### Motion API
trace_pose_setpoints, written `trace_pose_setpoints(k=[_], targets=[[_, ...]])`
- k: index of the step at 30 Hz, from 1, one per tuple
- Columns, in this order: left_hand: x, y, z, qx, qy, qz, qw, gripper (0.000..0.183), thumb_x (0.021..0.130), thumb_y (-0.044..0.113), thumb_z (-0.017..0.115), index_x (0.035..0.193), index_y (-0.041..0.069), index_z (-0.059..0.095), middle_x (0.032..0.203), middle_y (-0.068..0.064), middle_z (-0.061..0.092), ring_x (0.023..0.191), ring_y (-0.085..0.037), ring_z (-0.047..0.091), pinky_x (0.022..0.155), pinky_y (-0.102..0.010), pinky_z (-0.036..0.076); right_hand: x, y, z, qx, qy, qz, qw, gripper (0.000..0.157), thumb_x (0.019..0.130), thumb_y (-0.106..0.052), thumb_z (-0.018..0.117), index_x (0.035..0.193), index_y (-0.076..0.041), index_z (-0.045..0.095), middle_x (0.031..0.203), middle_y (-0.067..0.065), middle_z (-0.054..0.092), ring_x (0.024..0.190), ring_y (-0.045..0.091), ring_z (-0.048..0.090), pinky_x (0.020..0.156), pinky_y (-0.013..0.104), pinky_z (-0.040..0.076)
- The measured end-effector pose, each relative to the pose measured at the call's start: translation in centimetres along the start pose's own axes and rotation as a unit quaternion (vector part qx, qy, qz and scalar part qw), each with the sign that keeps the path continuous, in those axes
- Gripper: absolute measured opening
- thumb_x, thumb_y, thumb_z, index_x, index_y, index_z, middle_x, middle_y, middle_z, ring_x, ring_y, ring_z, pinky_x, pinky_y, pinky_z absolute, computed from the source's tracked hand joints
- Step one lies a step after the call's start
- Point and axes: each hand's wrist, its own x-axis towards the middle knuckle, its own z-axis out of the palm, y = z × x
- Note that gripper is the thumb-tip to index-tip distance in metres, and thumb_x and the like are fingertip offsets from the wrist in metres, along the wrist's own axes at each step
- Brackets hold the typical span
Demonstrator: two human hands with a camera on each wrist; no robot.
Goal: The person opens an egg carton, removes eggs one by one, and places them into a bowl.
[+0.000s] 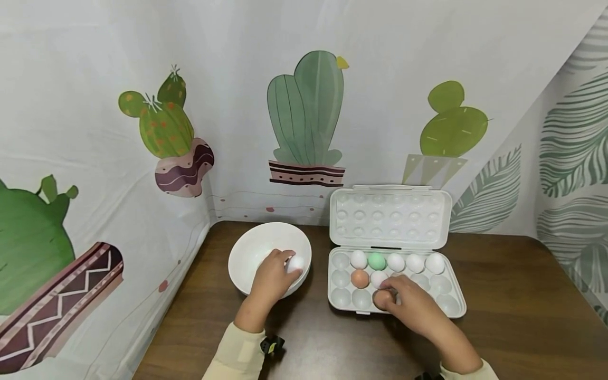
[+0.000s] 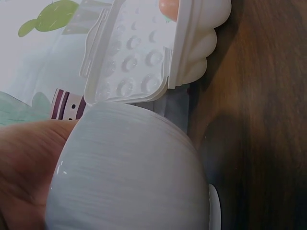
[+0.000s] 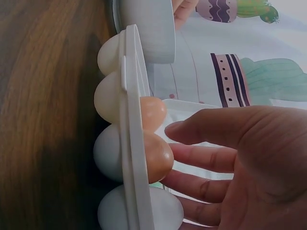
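Note:
In the head view, my left hand (image 1: 273,274) holds a white egg (image 1: 295,264) between thumb and fingers, over the right side of a white bowl (image 1: 244,253). The bowl's outer wall (image 2: 129,172) hides that egg in the left wrist view. My right hand (image 1: 413,303) has its thumb and fingers around a brown egg (image 1: 382,300) in the front row of a white egg carton (image 1: 349,309). Close up, this brown egg (image 3: 159,157) sits low in its cup, fingers on its far side. A white egg (image 3: 165,208) stands beside it, under the fingers.
The carton's lid (image 1: 391,216) stands raised at the back. White eggs (image 1: 415,263), a green egg (image 1: 377,260) and an orange-brown egg (image 1: 359,278) fill some cups. Behind the brown table (image 1: 503,285) hangs a cactus-print cloth (image 1: 389,63).

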Motion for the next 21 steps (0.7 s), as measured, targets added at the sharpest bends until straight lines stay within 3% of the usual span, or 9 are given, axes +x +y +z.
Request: trace_pose_setpoints(k=[5,10,21], targets=[[0.12,-0.17,0.20,0.010,0.001,0.012,0.9999,0.045,0.079,0.024,0.084,0.118,0.005,0.072,0.102,-0.016,0.070,0.093,-0.033,0.068,0.085,-0.045,0.054,0.14,0.15,-0.19,-0.003,-0.017,0.008,1.000,0.019,0.087,-0.017,0.073,0.105,-0.014,0.071,0.100,-0.002,0.065,0.096,0.013,0.060,0.084,0.036,0.051],[0.08,-0.15,0.22,0.011,-0.002,0.016,0.9998,0.043,0.077,0.022,0.085,0.113,0.003,0.070,0.100,-0.017,0.072,0.093,-0.034,0.069,0.084,-0.045,0.054,-0.01,0.21,-0.45,-0.006,-0.028,0.020,0.999,0.023,0.087,-0.016,0.073,0.110,-0.011,0.070,0.106,0.002,0.067,0.102,0.018,0.062,0.089,0.042,0.051],[-0.13,-0.25,0.33,0.016,-0.017,0.009,0.9997,0.038,0.078,0.020,0.084,0.108,0.001,0.071,0.101,-0.017,0.075,0.094,-0.034,0.070,0.084,-0.045,0.055,-0.19,1.02,-0.75,-0.007,-0.018,0.012,1.000,0.028,0.082,-0.012,0.073,0.110,-0.009,0.070,0.108,0.005,0.069,0.106,0.025,0.065,0.092,0.047,0.051]])
